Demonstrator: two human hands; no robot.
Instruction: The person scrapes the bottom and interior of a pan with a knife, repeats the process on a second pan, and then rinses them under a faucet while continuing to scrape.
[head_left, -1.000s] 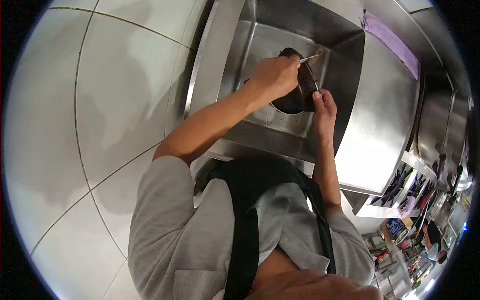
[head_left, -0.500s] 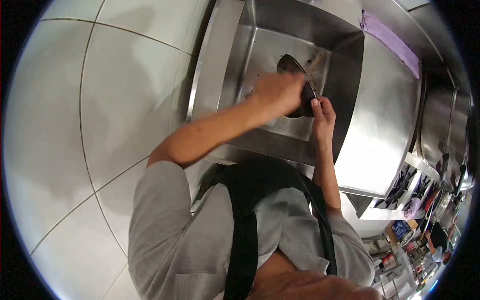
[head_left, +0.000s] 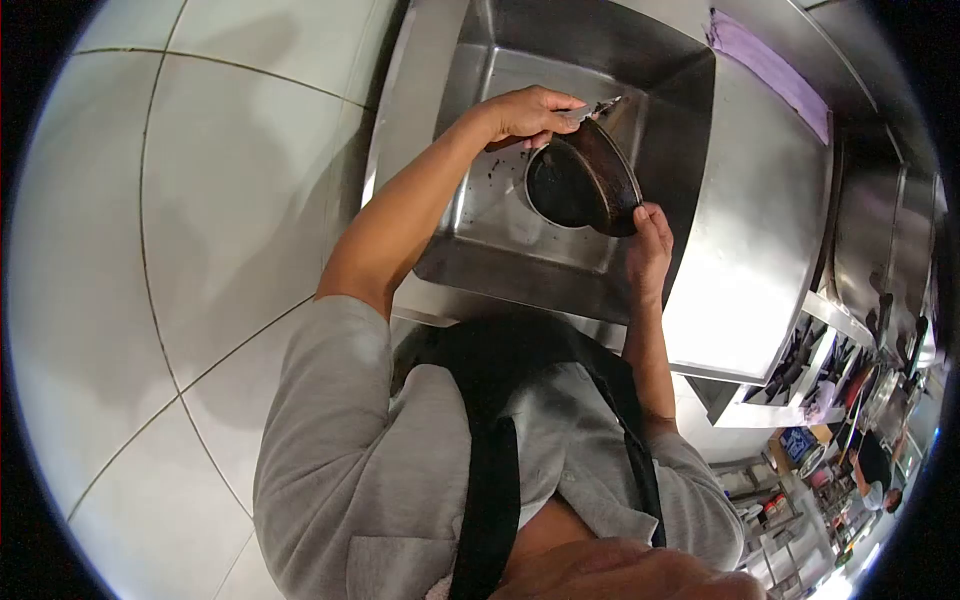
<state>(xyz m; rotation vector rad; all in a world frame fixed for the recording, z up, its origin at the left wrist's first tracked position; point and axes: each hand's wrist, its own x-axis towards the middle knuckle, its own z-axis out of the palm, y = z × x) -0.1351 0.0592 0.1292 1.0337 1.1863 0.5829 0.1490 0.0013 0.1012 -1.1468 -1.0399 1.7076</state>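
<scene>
A dark, scorched round pan (head_left: 604,172) is tilted over the steel sink (head_left: 470,262), its outer side stained brown. My right hand (head_left: 650,245) grips the pan's rim at its lower right edge. At the pan's upper edge, my left hand (head_left: 532,115) is closed on a small tool (head_left: 578,114) with a bright metal part; its exact shape is hard to make out. A brownish piece shows below the left palm. Beyond the pan, a pale strip-like item (head_left: 624,118) lies partly hidden in the sink. Dark crumbs dot the sink floor.
Right of the sink is a steel counter (head_left: 765,210), with a purple cloth (head_left: 770,70) along its far edge. A rack of dark utensils (head_left: 800,365) stands at the right. Farther back are shelves and another person (head_left: 875,475). Pale tiles (head_left: 240,200) cover the left side.
My left hand has moved up and left from across the pan to its upper edge and is no longer blurred. The pan has turned, showing more of its stained side.
</scene>
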